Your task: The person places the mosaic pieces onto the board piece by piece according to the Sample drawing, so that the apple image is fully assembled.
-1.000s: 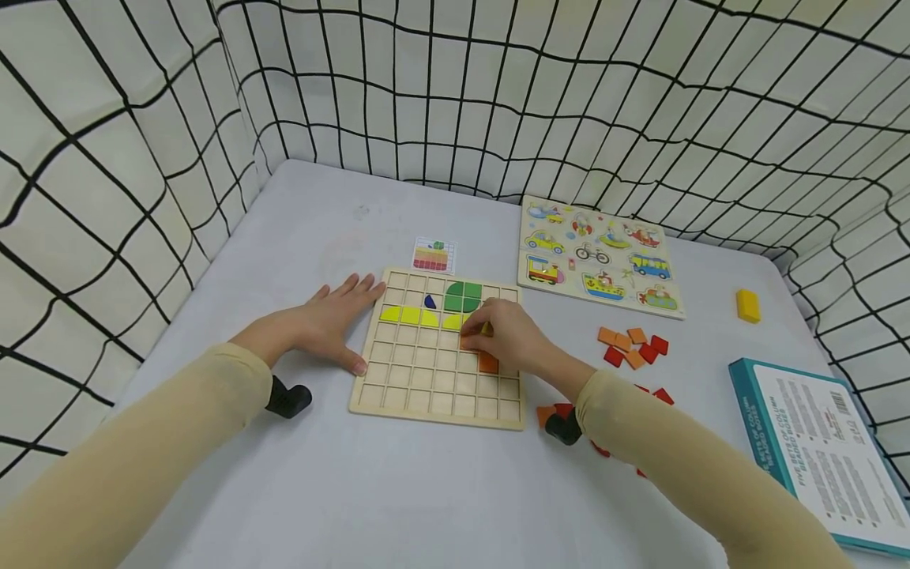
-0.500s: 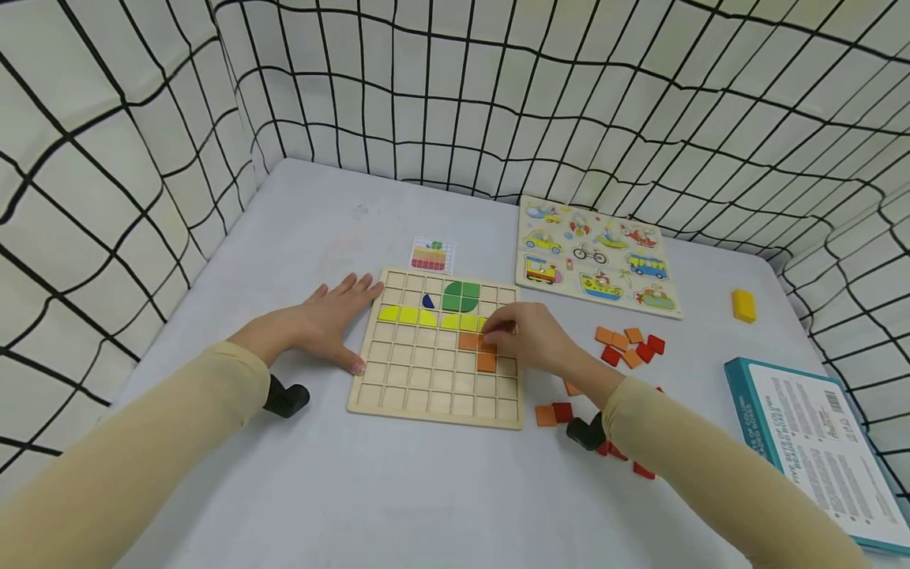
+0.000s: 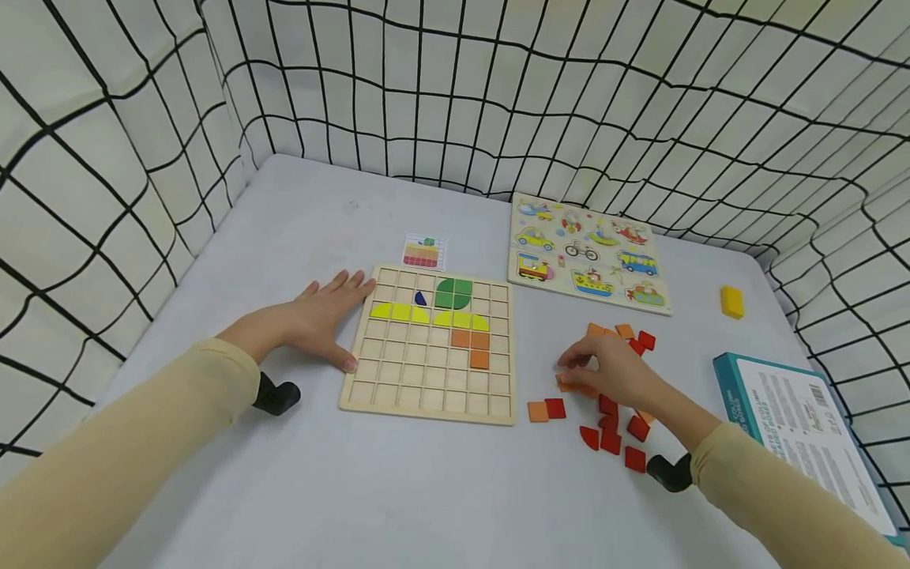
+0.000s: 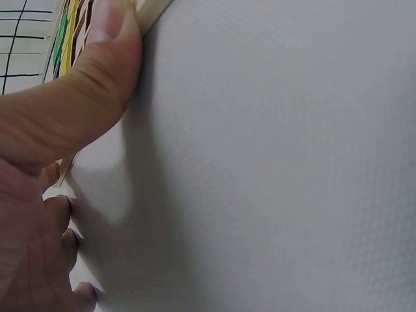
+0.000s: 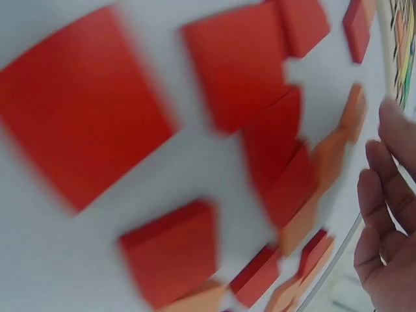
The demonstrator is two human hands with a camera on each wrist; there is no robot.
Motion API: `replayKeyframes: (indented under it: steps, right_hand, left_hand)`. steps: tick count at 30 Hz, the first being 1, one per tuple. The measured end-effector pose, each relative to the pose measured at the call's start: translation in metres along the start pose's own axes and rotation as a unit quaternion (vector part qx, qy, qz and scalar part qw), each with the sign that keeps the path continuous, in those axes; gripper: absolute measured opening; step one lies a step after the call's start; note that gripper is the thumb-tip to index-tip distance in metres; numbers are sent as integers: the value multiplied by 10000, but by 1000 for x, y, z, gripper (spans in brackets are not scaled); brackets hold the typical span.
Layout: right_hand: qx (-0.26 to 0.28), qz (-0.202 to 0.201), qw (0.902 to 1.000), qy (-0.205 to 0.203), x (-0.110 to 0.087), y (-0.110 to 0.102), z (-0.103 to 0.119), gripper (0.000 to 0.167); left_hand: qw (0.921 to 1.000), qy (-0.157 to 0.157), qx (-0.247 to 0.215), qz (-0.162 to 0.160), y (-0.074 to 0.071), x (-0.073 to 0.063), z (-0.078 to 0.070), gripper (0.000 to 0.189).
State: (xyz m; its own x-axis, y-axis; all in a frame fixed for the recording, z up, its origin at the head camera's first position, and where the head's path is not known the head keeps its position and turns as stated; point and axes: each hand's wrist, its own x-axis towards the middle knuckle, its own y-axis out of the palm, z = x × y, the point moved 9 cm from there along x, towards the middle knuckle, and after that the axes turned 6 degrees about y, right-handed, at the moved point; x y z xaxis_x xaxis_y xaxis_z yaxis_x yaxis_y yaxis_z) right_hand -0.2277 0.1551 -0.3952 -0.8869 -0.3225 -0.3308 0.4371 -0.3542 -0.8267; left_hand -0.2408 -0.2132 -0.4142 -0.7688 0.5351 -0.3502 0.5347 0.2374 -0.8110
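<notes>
A wooden grid board [image 3: 405, 395] lies mid-table. In its cells are green pieces [image 3: 453, 294], a small blue piece [image 3: 421, 298], a row of yellow pieces [image 3: 400, 313] and 3 orange square tiles [image 3: 479, 341]. My left hand [image 3: 309, 324] rests spread along the board's left edge, with the thumb against the rim in the left wrist view. To the right of the board, my right hand [image 3: 611, 367] hovers low over loose orange tiles [image 3: 566, 385], its fingers loosely bent. Nothing shows between those fingers in the right wrist view, where red tiles [image 5: 84, 107] lie beside the hand.
Behind the board lies a small pattern card [image 3: 424, 252]. A vehicle puzzle board [image 3: 562, 273] stands at the back right, with a yellow block [image 3: 731, 302] farther right. A teal-edged box [image 3: 803, 427] lies at the right edge. Black netting [image 3: 441, 99] encloses the table.
My right hand has left an orange tile in a cell next to another, then moved right off the board to the loose tiles. My left hand stays at the board's edge.
</notes>
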Motion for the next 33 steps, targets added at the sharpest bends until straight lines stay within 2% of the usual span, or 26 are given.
replayKeyframes:
  steps: [7,16,23,28,33]
  right_hand:
    - [-66,39,9999,-94,-8,6,-14,26]
    - [0,-161,9998,-112,-9,5,-10,23]
    - [343,-234,9989,-194,-5,3,-9,17]
    - [495,-302,9983,-90,8,3,4,15]
    - [814,-147,9966,-2,24,12,34,14]
  left_hand:
    - [10000,31,9,-3,0,0,0,133]
    - [10000,-17,81,-36,1,-2,-2,132]
    - [9999,-7,106,-41,-1,-2,-3,133]
    - [9999,-9,118,-44,-1,-1,-2,132]
    - [9999,-25,102,-47,0,-1,-2,132]
